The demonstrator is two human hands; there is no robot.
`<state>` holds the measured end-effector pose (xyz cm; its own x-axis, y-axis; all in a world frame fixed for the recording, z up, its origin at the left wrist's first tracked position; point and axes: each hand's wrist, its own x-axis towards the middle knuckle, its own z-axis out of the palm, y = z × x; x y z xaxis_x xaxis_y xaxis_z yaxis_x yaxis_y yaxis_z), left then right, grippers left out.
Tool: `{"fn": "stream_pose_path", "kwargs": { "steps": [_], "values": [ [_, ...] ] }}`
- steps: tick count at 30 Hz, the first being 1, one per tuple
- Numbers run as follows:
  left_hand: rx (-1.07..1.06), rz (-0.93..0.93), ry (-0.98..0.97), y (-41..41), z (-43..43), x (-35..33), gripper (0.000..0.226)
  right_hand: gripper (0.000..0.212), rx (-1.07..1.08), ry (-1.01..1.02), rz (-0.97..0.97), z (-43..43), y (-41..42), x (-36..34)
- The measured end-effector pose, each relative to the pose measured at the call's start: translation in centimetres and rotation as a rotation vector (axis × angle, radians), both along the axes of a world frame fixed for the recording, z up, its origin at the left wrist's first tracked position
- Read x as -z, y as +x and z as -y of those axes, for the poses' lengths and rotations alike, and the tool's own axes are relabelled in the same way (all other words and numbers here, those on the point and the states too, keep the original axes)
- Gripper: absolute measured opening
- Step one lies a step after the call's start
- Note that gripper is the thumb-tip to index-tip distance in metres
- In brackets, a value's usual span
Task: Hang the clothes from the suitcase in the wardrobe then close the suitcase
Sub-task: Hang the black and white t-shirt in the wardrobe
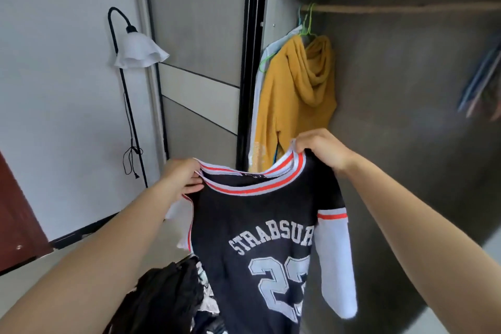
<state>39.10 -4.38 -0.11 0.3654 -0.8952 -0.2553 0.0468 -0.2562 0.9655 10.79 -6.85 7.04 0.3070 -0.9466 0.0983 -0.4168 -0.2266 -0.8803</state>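
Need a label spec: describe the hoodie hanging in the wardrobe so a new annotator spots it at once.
Look in the open wardrobe on the right, at the left end of its rail. The hoodie hangs there from a green hanger, hood drooping. It is the only mustard-yellow piece: the garment behind it is white, and the jersey held in front is dark.

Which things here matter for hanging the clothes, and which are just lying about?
Part of the job: black jersey, held at the collar by left hand and right hand; wardrobe rail; yellow hoodie on it; dark clothes below.
Lying about: floor lamp, dangling cord.
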Motion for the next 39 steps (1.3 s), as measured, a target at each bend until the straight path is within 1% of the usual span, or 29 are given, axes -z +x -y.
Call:
{"fn": "stream_pose_path", "kwargs": {
  "steps": [2, 5, 8, 12, 18, 21, 24, 27, 28, 30, 32, 34, 36, 39],
  "values": [
    [0.003, -0.015, -0.034, -0.5, 0.5, -1.1, 0.010, 0.013, 0.106, -0.050, 0.012, 0.2, -1.7, 0.5],
    [0.007, -0.026, -0.103, -1.8, 1.9, -3.3, 0.011, 0.018, 0.280, -0.092, 0.063, 0.7, -4.7, 0.7],
    [0.012, -0.024, -0.185, -4.0, 3.8, -5.7, 0.010, 0.016, 0.351, -0.064, 0.075, 1.9, -7.3, 0.5],
    [0.044, -0.051, -0.286, -7.9, 6.3, -8.2, 0.008, 0.019, 0.379, -0.061, -0.150, 4.0, -9.9, -0.5],
    [0.040, -0.168, -0.447, -14.4, 10.9, -12.9, 0.012, 0.020, 0.390, -0.183, -0.625, 7.7, -12.8, -5.0],
    [0.058, -0.228, -0.493, -17.4, 13.1, -15.3, 0.012, 0.016, 0.426, -0.243, -0.755, 9.6, -13.8, -7.9],
    [0.088, -0.249, -0.513, -20.6, 15.3, -16.9, 0.015, 0.019, 0.558, -0.344, -0.811, 11.0, -15.6, -11.1],
    [0.149, -0.222, -0.502, -23.3, 17.0, -17.0, 0.017, 0.022, 0.751, -0.436, -0.939, 12.0, -18.0, -13.8],
    [0.164, -0.209, -0.494, -24.0, 17.6, -16.8, 0.021, 0.026, 0.811, -0.447, -0.997, 12.4, -18.8, -14.5],
    [0.179, -0.188, -0.475, -25.1, 18.5, -16.5, 0.029, 0.031, 0.917, -0.428, -1.141, 12.9, -20.7, -15.3],
    [0.168, -0.181, -0.467, -25.6, 19.3, -16.3, 0.031, 0.035, 1.009, -0.401, -1.294, 13.6, -22.6, -15.4],
    [0.163, -0.170, -0.462, -25.7, 19.9, -16.4, 0.031, 0.038, 1.089, -0.348, -1.394, 14.5, -24.3, -15.0],
    [0.159, -0.159, -0.462, -25.8, 20.4, -16.6, 0.029, 0.039, 1.150, -0.303, -1.422, 15.3, -25.7, -14.6],
    [0.144, -0.134, -0.459, -26.2, 21.2, -16.7, 0.026, 0.037, 1.175, -0.349, -1.405, 16.2, -26.9, -14.4]
  ]
}}
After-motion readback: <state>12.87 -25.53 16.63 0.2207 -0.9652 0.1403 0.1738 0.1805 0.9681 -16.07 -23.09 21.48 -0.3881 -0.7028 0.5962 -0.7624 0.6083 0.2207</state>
